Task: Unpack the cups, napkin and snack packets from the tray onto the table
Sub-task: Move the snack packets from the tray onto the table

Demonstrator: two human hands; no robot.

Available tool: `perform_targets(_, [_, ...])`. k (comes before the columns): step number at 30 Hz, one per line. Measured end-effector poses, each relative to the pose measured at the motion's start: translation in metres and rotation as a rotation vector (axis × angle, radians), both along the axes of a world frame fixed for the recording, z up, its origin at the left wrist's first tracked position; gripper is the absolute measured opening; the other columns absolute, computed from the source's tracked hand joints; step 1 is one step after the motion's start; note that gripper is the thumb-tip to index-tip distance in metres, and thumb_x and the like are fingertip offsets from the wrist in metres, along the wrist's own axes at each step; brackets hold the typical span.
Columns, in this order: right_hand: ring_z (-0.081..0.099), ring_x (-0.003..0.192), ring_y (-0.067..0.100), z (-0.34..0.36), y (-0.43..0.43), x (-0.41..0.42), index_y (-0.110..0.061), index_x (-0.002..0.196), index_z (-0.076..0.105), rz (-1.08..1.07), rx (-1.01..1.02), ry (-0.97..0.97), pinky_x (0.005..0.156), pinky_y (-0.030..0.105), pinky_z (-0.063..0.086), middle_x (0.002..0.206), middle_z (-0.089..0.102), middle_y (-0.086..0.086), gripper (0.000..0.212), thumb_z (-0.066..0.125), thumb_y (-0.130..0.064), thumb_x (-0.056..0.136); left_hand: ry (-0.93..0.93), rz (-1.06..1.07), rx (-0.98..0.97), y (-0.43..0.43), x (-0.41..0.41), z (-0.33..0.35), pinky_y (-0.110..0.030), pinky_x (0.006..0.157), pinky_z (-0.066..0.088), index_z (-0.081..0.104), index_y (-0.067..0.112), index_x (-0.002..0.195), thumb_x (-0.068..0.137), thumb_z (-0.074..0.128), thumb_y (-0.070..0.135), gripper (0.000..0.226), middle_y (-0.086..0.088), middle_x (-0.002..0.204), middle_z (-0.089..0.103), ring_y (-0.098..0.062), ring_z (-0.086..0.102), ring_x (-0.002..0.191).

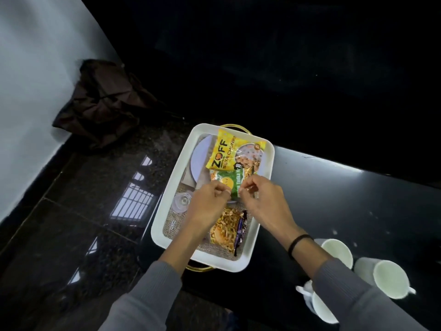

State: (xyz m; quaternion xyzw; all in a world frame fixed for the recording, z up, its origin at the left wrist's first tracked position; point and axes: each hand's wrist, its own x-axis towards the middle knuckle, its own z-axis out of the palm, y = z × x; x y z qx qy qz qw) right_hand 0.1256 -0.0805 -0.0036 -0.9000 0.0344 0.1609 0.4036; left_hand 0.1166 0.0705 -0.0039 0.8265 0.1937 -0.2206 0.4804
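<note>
While its far part is lost in shadow, table (346,199): black, glossy; tray and cups are carried on the near part.
Floor (83,211): dark speckled stone, seen at left.
Bag (102,103): dark brown, crumpled, set against the wall, well apart from the tray.
Tray (169,192): white, rounded corners, laid near the table's left edge; gold handles (199,268) are fitted at both short ends.
Liner (173,226): burlap, spread over the tray floor.
Yellow pkt (229,151): "ZOFF" print; laid in the tray's far half, partly over the plate.
L hand (210,201): fingers curled; the green pkt's near edge is pinched btw thumb and fingertips.
R hand (260,199): the same pkt is pinched at its right side.
Orange pkt (226,230): in the tray's near half, partly hidden under the hands.
Plate (200,161): pale, round, laid flat at the tray's far left.
Cups (336,252): three, white, set on the table right of the tray.
Green pkt (235,185): mid-tray, far end touching the yellow pkt; whether it is lifted cannot be told.
Glass (181,201): clear, in the tray just left of the L hand.
Band (299,244): black, worn on the R wrist.
</note>
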Motion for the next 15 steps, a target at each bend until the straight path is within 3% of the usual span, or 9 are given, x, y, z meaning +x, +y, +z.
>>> perform_targets(3, [0.043, 0.128, 0.02, -0.018, 0.002, 0.018, -0.02, 0.116, 0.064, 0.059, -0.096, -0.093, 0.097, 0.035, 0.043, 0.127, 0.059, -0.001, 0.022, 0.062, -0.026, 0.095, -0.083, 0.02, 0.249, 0.008, 0.024, -0.009, -0.047, 0.092, 0.055, 0.063, 0.019, 0.12, 0.099, 0.06, 0.024, 0.022, 0.0, 0.119, 0.066, -0.021, 0.064, 0.107])
perform_targets(5, [0.029, 0.143, 0.021, -0.026, 0.002, 0.029, -0.02, 0.137, 0.056, 0.112, -0.136, -0.107, 0.113, 0.042, 0.03, 0.147, 0.05, -0.001, 0.043, 0.06, -0.032, 0.096, -0.117, 0.029, 0.295, 0.012, 0.04, -0.015, -0.048, 0.101, 0.048, 0.056, 0.013, 0.13, 0.101, 0.057, 0.026, 0.032, -0.006, 0.131, 0.059, -0.025, 0.057, 0.118])
perform_targets(7, [0.02, 0.15, 0.02, -0.034, 0.002, 0.037, -0.021, 0.147, 0.048, 0.159, -0.177, -0.079, 0.119, 0.045, 0.022, 0.155, 0.045, -0.003, 0.052, 0.056, -0.04, 0.099, -0.083, 0.022, 0.305, 0.013, 0.056, -0.022, -0.047, 0.104, 0.044, 0.05, 0.008, 0.137, 0.102, 0.056, 0.032, 0.043, -0.011, 0.138, 0.054, -0.029, 0.053, 0.125])
perform_targets(10, [0.02, 0.15, 0.019, -0.044, 0.001, 0.043, -0.022, 0.14, 0.055, 0.221, -0.224, -0.036, 0.12, 0.044, 0.019, 0.155, 0.047, -0.004, 0.046, 0.052, -0.045, 0.101, -0.011, -0.016, 0.296, 0.014, 0.075, -0.032, -0.049, 0.103, 0.046, 0.049, 0.005, 0.139, 0.101, 0.055, 0.046, 0.056, -0.013, 0.14, 0.056, -0.033, 0.053, 0.127])
perform_targets(15, [0.026, 0.142, 0.018, -0.047, 0.001, 0.045, -0.022, 0.12, 0.068, 0.155, -0.183, -0.039, 0.115, 0.041, 0.024, 0.148, 0.053, -0.006, 0.032, 0.058, -0.042, 0.097, 0.032, -0.08, 0.293, 0.012, 0.088, -0.043, -0.051, 0.095, 0.051, 0.051, 0.01, 0.13, 0.092, 0.058, 0.064, 0.067, -0.01, 0.126, 0.066, -0.033, 0.06, 0.117])
